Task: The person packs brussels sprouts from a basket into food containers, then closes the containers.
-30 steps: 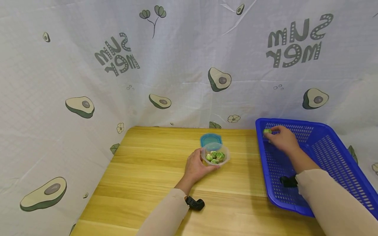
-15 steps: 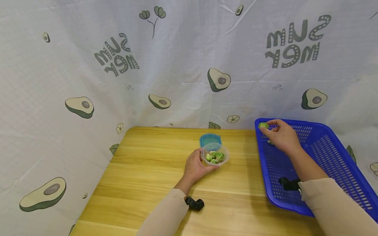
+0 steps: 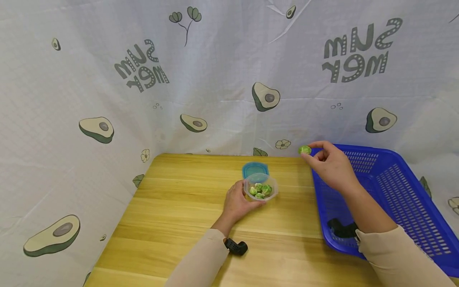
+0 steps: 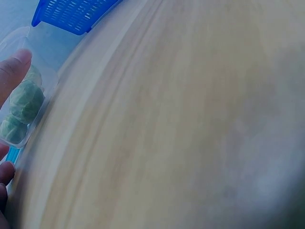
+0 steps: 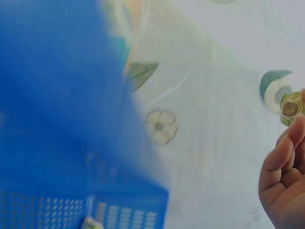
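Note:
A Brussels sprout (image 3: 304, 150) is pinched between the thumb and fingertips of my right hand (image 3: 333, 165), above the left rim of the blue plastic basket (image 3: 319, 207). The right wrist view shows the cut stem end of this sprout (image 5: 289, 109). My left hand (image 3: 238, 204) grips the side of a small clear plastic container (image 3: 275, 191), thumb at the front and fingers behind. Several sprouts (image 3: 266, 189) lie inside it; in the left wrist view more than one green sprout (image 4: 26, 101) shows through its wall.
Behind the container, partly hidden by it, a blue lid (image 3: 255, 169) lies on the wooden table (image 3: 172, 207). Another sprout (image 5: 91, 223) shows low in the basket. A printed curtain (image 3: 222, 79) hangs along the table's back and left edges.
My right hand has lifted the sprout from inside the basket and carried it left over the rim. My left hand and the container stay put.

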Action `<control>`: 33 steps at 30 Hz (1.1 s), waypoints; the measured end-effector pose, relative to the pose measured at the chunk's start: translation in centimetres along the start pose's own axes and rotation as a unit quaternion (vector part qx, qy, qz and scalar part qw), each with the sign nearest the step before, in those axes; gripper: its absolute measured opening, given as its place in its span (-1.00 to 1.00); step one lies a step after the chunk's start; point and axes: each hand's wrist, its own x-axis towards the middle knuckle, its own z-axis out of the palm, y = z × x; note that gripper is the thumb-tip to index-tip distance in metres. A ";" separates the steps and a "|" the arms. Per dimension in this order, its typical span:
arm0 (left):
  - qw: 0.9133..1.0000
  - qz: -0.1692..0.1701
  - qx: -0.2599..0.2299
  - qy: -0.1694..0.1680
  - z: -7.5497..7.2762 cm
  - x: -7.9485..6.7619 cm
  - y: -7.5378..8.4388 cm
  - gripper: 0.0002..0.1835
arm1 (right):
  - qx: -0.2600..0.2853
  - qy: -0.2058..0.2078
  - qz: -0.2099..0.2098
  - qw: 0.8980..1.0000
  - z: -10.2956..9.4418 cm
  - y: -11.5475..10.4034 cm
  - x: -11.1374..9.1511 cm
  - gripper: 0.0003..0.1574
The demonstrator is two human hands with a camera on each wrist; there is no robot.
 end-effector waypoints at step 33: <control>1.000 0.008 0.007 0.008 -0.2 0.1 -0.1 -0.05 | 0.079 -0.088 0.079 0.990 13.2 -2.8 -3.4 -0.44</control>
